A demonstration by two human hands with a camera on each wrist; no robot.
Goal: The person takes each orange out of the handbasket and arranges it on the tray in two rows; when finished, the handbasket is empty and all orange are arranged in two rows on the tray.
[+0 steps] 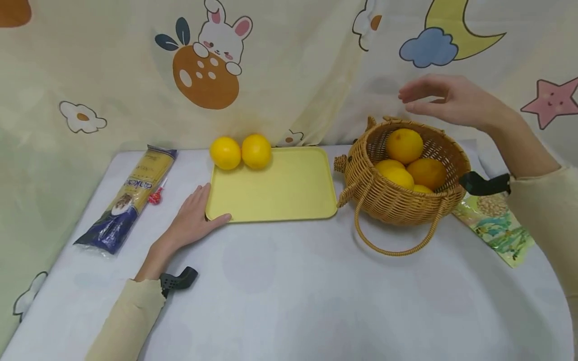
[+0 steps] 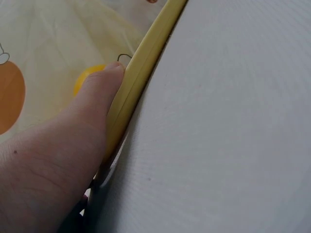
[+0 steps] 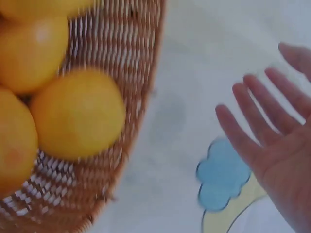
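Head view shows me, going left to right, a long packet (image 1: 128, 200) and a red lollipop (image 1: 155, 196), both left of the left hand (image 1: 189, 220) and untouched by it. That hand rests with fingers straight along the left edge of a yellow tray (image 1: 275, 193), thumb on the near edge, not wrapped around anything. Two oranges (image 1: 226, 153) sit side by side at the tray's far left corner, beyond the left hand. The tray's long axis runs sideways, from the left hand toward a wicker basket (image 1: 397, 208) with loose oranges (image 1: 404, 145) inside. The relation I judge to matter most is that those loose oranges lie below the right hand (image 1: 451, 100), toward its left, far nearer to it than to the left hand. I see the right hand raised, fingers loosely extended, empty, and apart from the basket. A green bag (image 1: 501, 225) lies farthest right, below the right hand.
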